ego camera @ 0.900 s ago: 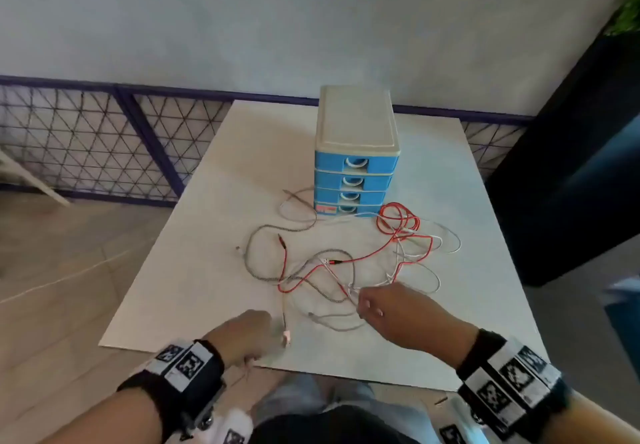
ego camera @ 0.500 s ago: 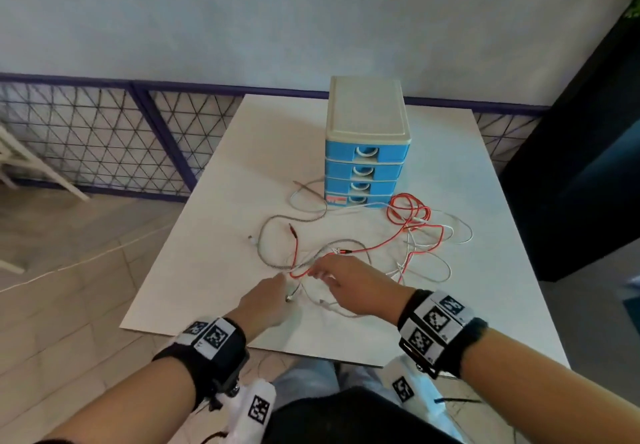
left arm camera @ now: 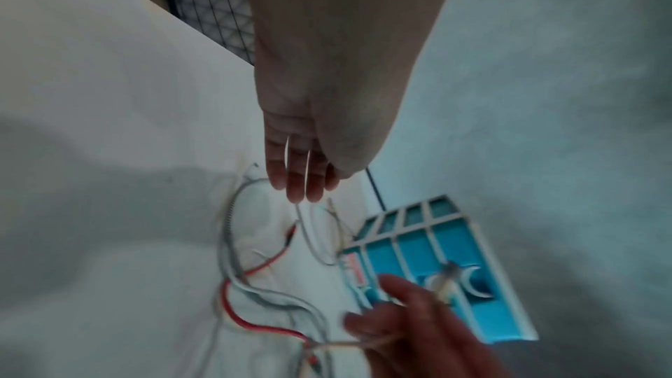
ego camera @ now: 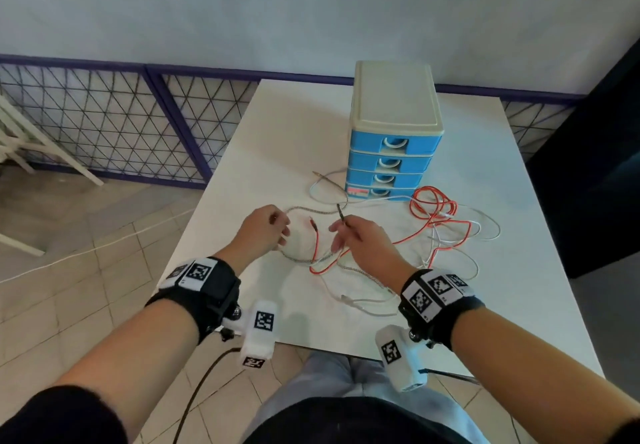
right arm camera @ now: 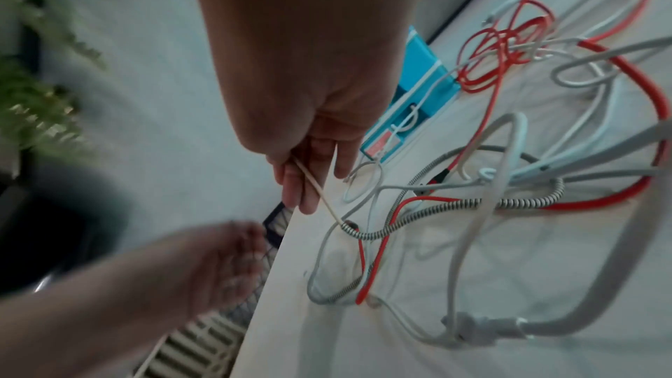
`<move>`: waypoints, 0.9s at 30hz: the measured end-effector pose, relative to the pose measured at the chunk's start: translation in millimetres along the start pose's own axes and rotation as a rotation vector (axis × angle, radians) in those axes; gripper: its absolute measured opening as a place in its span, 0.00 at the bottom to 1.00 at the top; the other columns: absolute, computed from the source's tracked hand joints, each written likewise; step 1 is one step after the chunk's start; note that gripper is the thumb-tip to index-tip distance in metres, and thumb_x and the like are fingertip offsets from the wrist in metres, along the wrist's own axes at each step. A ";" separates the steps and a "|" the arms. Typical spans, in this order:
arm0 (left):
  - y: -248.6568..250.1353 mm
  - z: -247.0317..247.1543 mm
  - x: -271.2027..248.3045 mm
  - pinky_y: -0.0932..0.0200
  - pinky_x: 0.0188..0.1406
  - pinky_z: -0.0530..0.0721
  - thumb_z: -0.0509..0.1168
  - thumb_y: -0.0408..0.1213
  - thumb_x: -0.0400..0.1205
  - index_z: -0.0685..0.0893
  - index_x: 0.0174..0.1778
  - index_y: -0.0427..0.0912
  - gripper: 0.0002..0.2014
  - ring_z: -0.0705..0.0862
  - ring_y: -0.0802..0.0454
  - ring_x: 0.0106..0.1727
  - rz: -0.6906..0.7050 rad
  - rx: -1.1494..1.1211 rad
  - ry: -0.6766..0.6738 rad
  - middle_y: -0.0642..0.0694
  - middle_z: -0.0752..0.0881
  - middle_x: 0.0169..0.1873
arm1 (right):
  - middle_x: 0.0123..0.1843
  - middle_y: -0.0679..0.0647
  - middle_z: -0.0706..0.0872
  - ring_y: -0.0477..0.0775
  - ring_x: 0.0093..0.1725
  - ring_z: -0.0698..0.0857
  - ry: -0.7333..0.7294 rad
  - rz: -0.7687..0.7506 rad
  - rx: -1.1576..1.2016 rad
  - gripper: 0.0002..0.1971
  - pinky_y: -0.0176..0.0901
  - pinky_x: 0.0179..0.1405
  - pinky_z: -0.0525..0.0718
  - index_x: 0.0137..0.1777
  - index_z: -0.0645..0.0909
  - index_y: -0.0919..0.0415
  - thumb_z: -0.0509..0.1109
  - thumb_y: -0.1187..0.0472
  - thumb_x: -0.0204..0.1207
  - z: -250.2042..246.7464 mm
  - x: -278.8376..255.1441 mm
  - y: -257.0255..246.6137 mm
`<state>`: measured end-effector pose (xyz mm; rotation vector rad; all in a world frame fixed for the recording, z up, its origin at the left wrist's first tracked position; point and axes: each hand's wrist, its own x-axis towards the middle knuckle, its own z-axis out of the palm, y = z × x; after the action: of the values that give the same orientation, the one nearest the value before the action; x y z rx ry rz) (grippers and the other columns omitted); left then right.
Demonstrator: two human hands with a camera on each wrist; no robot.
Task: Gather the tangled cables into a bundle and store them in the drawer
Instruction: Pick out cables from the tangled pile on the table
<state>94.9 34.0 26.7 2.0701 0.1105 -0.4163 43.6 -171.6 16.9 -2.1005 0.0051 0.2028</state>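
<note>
A tangle of cables lies on the white table (ego camera: 277,132): a red cable (ego camera: 433,201) (right arm camera: 487,68), white cables (ego camera: 485,232) and a grey braided cable (ego camera: 311,211) (right arm camera: 436,206). Behind them stands the blue drawer unit (ego camera: 394,145) (left arm camera: 436,263), all drawers closed. My right hand (ego camera: 341,232) (right arm camera: 309,183) pinches a thin beige cable (right arm camera: 320,191), its dark plug (ego camera: 341,213) sticking up. My left hand (ego camera: 280,225) (left arm camera: 301,186) hovers just left of it with fingers nearly straight, tips close to the braided loop, holding nothing.
A purple-framed mesh fence (ego camera: 104,125) runs behind and to the left of the table. White chair legs (ego camera: 34,142) stand at far left, a dark cabinet (ego camera: 588,166) at right. A thin white cord (ego camera: 86,253) lies across the tiled floor.
Both hands have moved from the near table edge forward into the tangle. My right hand has picked up the thin cable's plug end, and my left hand has opened.
</note>
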 end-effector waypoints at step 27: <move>27.4 42.3 19.6 0.53 0.51 0.86 0.57 0.34 0.87 0.77 0.50 0.36 0.06 0.87 0.46 0.45 -0.082 -0.474 -0.206 0.43 0.87 0.44 | 0.25 0.48 0.73 0.42 0.16 0.68 0.017 0.205 0.057 0.05 0.32 0.15 0.69 0.43 0.83 0.58 0.69 0.58 0.77 -20.6 23.8 -8.8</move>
<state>109.6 -17.9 23.3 1.5525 0.1553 -0.5894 70.8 -182.8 31.2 -2.0436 0.2348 0.3038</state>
